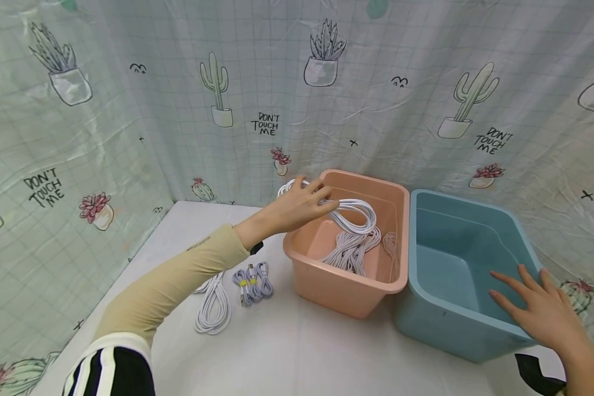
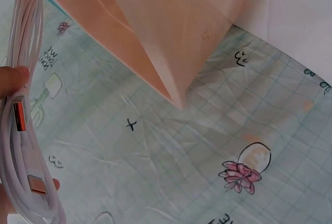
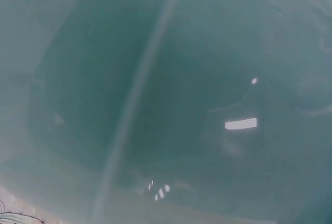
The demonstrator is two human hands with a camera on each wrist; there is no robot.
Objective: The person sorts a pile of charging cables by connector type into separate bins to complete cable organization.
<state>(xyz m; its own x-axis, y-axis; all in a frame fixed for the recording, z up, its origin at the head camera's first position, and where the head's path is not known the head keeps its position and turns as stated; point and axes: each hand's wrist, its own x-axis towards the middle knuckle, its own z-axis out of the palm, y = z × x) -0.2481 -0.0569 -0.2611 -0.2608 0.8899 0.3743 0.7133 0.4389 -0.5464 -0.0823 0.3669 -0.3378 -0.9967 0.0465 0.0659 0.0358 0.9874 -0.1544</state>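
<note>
My left hand (image 1: 301, 206) grips a coiled white USB cable (image 1: 365, 208) above the orange bin (image 1: 326, 289). Loops of the coil stick out on both sides of the hand. In the left wrist view a fingertip presses on this cable (image 2: 21, 42), and two metal plugs show on it. Beneath it, inside the orange bin, lie bundled white cords (image 1: 348, 252). My right hand (image 1: 549, 311) rests at the near right rim of the blue bin (image 1: 445, 324), its fingers spread over the inside. The right wrist view is filled by the blue bin's smooth wall (image 3: 207, 53).
Left of the orange bin, a looped white cable (image 1: 213, 311) lies on the white table (image 1: 317, 352), next to several short cables (image 1: 254, 285) tied with yellow bands. The two bins stand side by side. A cactus-print curtain (image 1: 277, 82) hangs behind.
</note>
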